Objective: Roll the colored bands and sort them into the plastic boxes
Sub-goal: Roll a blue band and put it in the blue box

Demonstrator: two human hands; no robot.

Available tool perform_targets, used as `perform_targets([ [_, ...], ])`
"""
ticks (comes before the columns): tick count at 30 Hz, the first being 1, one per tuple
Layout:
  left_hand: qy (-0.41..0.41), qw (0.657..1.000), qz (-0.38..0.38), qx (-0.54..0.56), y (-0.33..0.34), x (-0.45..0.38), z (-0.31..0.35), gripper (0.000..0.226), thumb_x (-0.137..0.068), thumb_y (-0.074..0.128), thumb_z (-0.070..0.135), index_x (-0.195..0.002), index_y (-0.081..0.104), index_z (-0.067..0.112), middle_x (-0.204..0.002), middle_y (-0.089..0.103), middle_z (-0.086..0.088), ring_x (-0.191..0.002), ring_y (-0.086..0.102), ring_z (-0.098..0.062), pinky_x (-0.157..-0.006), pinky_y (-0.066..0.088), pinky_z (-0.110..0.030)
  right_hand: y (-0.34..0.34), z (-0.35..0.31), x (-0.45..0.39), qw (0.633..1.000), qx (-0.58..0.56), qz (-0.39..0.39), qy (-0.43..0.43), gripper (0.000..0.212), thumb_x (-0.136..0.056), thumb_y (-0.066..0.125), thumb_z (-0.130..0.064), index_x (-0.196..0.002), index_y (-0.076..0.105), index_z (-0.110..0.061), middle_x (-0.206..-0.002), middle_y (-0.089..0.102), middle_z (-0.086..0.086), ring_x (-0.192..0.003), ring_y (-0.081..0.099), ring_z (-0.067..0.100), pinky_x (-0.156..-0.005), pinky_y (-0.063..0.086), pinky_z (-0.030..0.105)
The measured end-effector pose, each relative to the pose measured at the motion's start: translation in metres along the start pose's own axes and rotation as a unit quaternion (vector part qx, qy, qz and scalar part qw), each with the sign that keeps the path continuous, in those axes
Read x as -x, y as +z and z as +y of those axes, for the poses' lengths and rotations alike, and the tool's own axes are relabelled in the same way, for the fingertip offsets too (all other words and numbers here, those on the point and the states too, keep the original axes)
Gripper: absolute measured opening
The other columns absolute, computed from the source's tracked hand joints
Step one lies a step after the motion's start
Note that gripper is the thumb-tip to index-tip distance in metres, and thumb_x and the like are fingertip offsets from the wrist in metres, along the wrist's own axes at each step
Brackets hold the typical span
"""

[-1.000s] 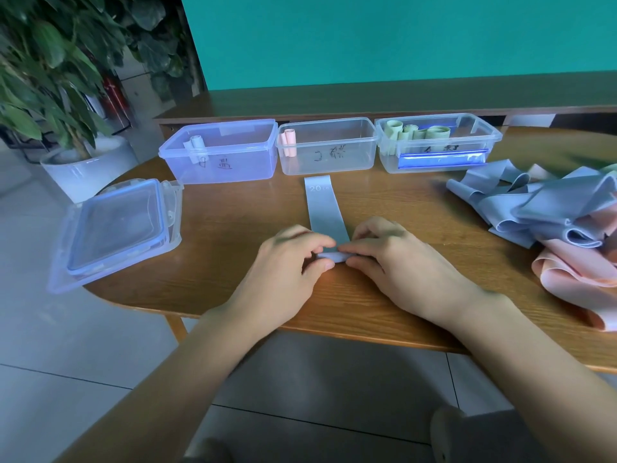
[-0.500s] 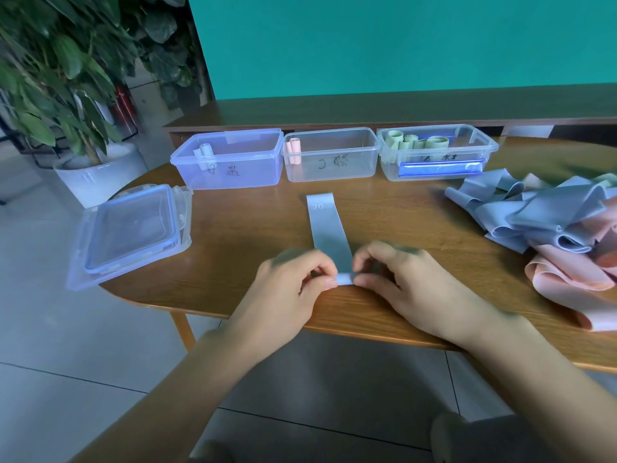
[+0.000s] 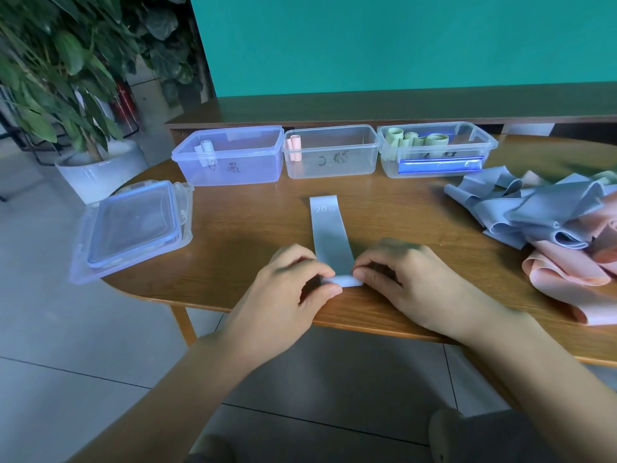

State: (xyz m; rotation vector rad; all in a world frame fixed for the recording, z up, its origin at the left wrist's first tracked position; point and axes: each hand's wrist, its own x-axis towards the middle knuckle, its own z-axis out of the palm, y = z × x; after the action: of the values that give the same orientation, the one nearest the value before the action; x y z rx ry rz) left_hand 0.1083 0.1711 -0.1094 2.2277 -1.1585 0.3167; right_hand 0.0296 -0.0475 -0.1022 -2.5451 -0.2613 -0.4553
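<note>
Blue band (image 3: 329, 237) lies flat on the wooden table (image 3: 233, 235), running toward twelve o'clock from my hands. My left hand (image 3: 287, 289) and right hand (image 3: 404, 282) each pinch its rolled near end in a closed grip. Three plastic boxes (image 3: 330, 152) stand at twelve o'clock.

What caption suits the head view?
Both hands, left and right, roll a blue band before three boxes.

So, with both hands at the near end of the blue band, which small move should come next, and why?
Probably roll it forward: the left hand and right hand pinch the blue band at its rolled near end, while the rest lies flat.
</note>
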Motion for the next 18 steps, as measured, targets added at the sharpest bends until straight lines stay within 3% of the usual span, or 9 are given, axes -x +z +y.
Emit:
perform_targets([
  [4,-0.004,1.0,0.006,-0.013,0.0016,-0.0038,-0.0019,0.026,-0.091,0.068,0.038,-0.106,0.076,0.017,-0.104,0.057,0.01,-0.095,0.05,0.001,-0.083,0.037,-0.004,0.003,0.0028,-0.0031,1.0,0.011,0.017,-0.004,0.017,-0.099,0.057,-0.035,-0.095,0.07,-0.025,-0.092,0.061,-0.015,-0.086,0.057,0.003,-0.08,0.047,0.026],
  [10,-0.013,1.0,0.009,-0.022,0.002,-0.0081,-0.004,0.028,-0.093,0.065,0.038,-0.109,0.077,0.02,-0.102,0.058,0.01,-0.094,0.053,-0.002,-0.083,0.043,-0.013,0.0039,-0.0028,0.0004,0.999,0.0,0.037,-0.035,0.014,-0.095,0.067,-0.032,-0.104,0.073,-0.023,-0.104,0.061,-0.013,-0.095,0.058,-0.002,-0.084,0.037,0.006],
  [18,-0.016,1.0,-0.005,-0.005,0.0001,-0.01,-0.0023,0.031,-0.092,0.068,0.038,-0.12,0.071,0.025,-0.111,0.059,0.014,-0.099,0.05,0.001,-0.083,0.042,-0.009,0.0043,0.0018,-0.0081,0.999,-0.026,0.024,-0.018,0.008,-0.092,0.073,-0.027,-0.1,0.075,-0.027,-0.1,0.067,-0.016,-0.097,0.063,0.004,-0.088,0.045,0.016],
])
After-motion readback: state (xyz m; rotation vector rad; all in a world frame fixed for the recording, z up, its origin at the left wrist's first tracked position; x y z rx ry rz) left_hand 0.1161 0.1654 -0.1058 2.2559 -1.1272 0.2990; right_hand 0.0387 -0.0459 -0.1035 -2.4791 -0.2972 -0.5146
